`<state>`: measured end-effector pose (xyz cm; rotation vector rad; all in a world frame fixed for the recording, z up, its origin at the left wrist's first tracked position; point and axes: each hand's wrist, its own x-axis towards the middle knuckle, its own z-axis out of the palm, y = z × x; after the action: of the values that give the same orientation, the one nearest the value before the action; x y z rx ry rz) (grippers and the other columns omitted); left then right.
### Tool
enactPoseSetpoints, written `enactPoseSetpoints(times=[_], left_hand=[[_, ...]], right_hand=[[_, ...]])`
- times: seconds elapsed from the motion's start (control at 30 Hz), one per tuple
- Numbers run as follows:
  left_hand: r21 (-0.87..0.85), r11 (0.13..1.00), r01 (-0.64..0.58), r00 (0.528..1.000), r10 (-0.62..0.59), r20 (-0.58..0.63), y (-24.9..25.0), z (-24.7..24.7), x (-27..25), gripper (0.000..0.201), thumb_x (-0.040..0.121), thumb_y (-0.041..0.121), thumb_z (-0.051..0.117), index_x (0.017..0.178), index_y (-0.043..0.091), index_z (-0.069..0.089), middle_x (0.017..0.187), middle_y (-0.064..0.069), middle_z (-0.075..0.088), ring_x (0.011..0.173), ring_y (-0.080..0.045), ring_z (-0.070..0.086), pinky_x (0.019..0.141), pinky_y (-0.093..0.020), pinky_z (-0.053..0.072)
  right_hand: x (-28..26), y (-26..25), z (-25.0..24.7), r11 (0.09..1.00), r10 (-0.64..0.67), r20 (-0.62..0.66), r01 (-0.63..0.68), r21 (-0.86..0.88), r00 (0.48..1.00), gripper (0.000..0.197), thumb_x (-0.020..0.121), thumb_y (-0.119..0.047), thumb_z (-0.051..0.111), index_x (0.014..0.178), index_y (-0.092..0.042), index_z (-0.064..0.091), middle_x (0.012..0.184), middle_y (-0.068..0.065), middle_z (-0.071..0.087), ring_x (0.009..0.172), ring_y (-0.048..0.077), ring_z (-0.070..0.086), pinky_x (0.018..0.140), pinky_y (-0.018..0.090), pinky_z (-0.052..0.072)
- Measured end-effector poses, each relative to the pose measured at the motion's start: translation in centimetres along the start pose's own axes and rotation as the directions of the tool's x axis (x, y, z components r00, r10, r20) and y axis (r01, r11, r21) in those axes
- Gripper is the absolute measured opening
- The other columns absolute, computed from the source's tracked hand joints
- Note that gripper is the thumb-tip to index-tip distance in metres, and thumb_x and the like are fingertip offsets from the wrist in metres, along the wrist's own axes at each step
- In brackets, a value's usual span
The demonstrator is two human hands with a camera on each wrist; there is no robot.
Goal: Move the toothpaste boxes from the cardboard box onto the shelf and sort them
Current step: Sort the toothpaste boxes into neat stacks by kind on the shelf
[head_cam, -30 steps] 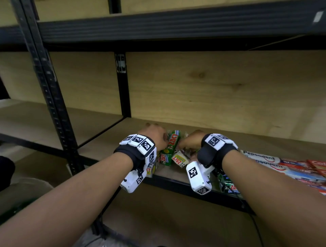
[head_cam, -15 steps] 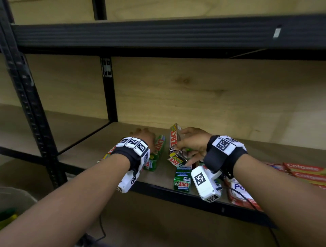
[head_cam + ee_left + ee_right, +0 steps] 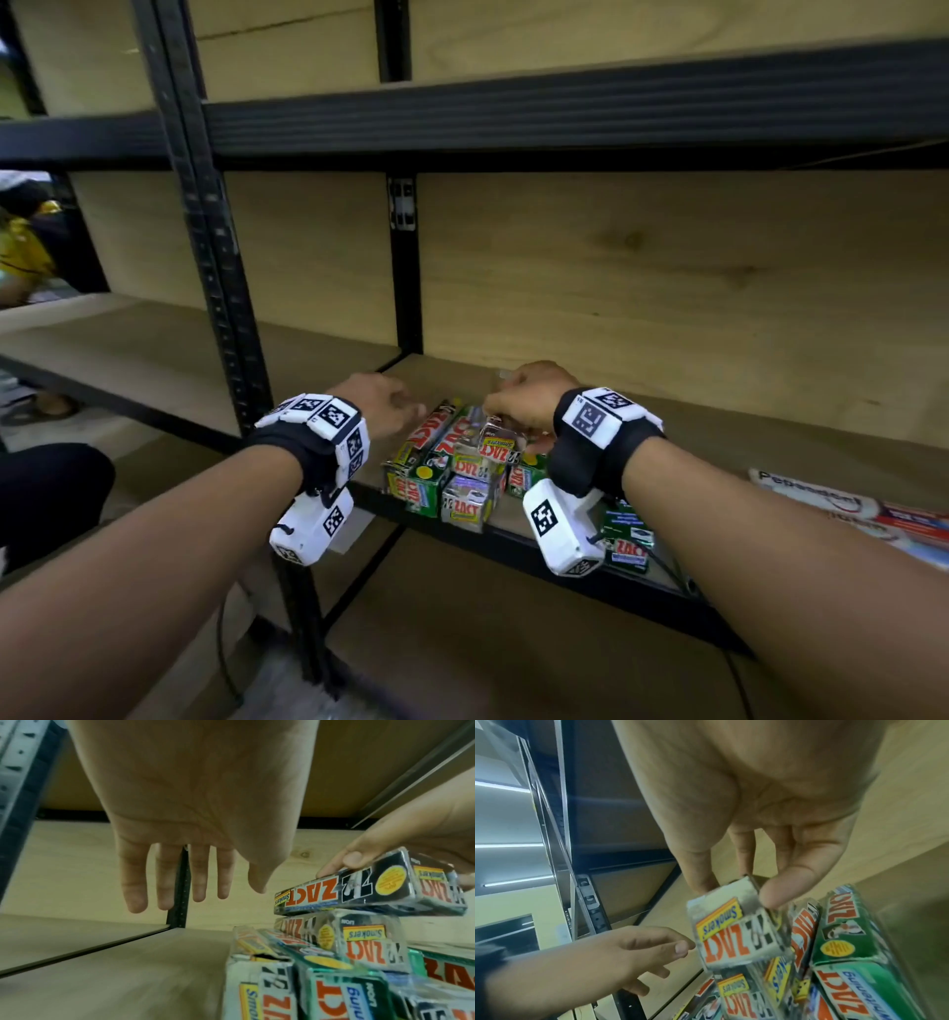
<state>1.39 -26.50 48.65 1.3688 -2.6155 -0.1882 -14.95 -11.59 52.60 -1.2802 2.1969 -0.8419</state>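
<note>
Several Zact toothpaste boxes [image 3: 441, 462] lie bunched at the front of the wooden shelf [image 3: 770, 437]. My right hand [image 3: 524, 398] pinches a silver-and-black Zact Smokers box [image 3: 734, 933] between thumb and fingers, on top of another Smokers box [image 3: 359, 939] in the pile. The held box [image 3: 370, 888] points toward the shelf's back. My left hand [image 3: 382, 406] hovers just left of the pile with fingers [image 3: 164, 878] straight and relaxed, holding nothing. Green Zact boxes [image 3: 847, 925] lie to the right of the held one.
Pepsodent boxes [image 3: 842, 509] lie flat at the shelf's right front. A black upright post [image 3: 215, 288] stands to the left, another at the back [image 3: 403, 267]. A black shelf beam [image 3: 565, 113] runs overhead. Bare shelf board [image 3: 128, 349] extends left of the post.
My right hand has brought the Smokers box down onto the pile. The left hand has let go of the boxes and lifted slightly. The head view has shifted right and closer.
</note>
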Motion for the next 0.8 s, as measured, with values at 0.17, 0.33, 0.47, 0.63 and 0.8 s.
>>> enactPoseSetpoints(times=[0.17,0.33,0.47,0.63,0.8], left_hand=[[-0.005,1.000,-0.011,1.000,0.011,-0.011,-0.6,-0.2,-1.0,0.052,0.089,0.066,0.046,0.125,0.031,0.060,0.129,-0.002,0.062,0.110,-0.022,0.060,0.090,-0.030,0.050],[-0.073,0.991,-0.115,0.992,0.112,-0.051,2.0,-1.0,-1.8,0.050,0.093,0.061,0.045,0.124,0.025,0.060,0.124,-0.003,0.063,0.107,-0.020,0.060,0.088,-0.029,0.049],[-0.075,0.960,-0.269,0.958,0.259,-0.121,5.3,-1.3,-2.1,0.049,0.090,0.064,0.045,0.117,0.027,0.063,0.116,0.002,0.065,0.101,-0.014,0.061,0.088,-0.032,0.052],[0.072,0.892,-0.446,0.887,0.452,-0.094,10.7,-1.4,-2.2,0.048,0.084,0.062,0.045,0.118,0.031,0.059,0.115,0.005,0.060,0.102,-0.017,0.057,0.087,-0.040,0.053],[0.144,0.802,-0.580,0.813,0.580,0.047,16.3,-0.3,-2.1,0.034,0.088,0.032,0.061,0.122,0.032,0.058,0.122,0.004,0.056,0.111,-0.020,0.055,0.088,-0.041,0.052]], right_hand=[[-0.1,-0.9,0.2,1.000,-0.026,0.051,0.026,0.004,0.998,0.030,0.084,-0.038,0.070,0.098,-0.011,0.073,0.094,0.006,0.072,0.089,0.029,0.071,0.080,0.047,0.060],[-0.9,0.2,0.0,0.957,0.019,0.087,-0.043,0.286,0.996,0.019,0.095,-0.023,0.063,0.109,-0.011,0.068,0.095,0.007,0.065,0.078,0.028,0.068,0.077,0.045,0.061],[-1.7,1.8,-1.9,0.977,0.009,0.043,-0.017,0.210,0.999,0.016,0.097,-0.016,0.057,0.111,-0.014,0.065,0.107,0.009,0.063,0.074,0.025,0.066,0.074,0.044,0.061],[-3.2,4.8,-6.0,0.992,0.056,-0.005,-0.056,-0.116,0.998,0.024,0.096,-0.011,0.051,0.113,-0.014,0.067,0.104,0.012,0.069,0.086,0.030,0.073,0.073,0.048,0.062],[-5.3,8.4,-9.3,0.865,0.124,-0.040,-0.128,-0.486,0.991,0.029,0.097,-0.020,0.052,0.118,-0.005,0.065,0.116,0.015,0.066,0.095,0.029,0.067,0.089,0.040,0.057]])
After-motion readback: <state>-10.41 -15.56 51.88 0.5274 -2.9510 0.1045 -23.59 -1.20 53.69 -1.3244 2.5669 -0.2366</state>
